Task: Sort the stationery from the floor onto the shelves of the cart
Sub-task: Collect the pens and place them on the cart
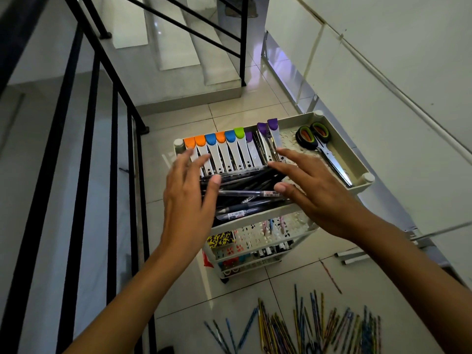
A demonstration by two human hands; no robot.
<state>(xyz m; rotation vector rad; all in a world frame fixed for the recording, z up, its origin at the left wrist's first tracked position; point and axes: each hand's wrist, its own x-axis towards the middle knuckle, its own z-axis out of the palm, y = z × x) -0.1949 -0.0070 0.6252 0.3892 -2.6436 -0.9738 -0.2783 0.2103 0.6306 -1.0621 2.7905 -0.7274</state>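
The left hand (189,192) and the right hand (306,190) are held with fingers spread and straight, one at each end of the pile of dark pens (245,192); nothing is gripped. The pens are contained in the top tray (339,121) of the cart. Behind the pens, a row of colour-capped hole punches (229,152) is lined up. At the tray's right end, scissors (321,146) are laid. On the floor (250,98) in front of the cart, loose pencils (306,325) are scattered.
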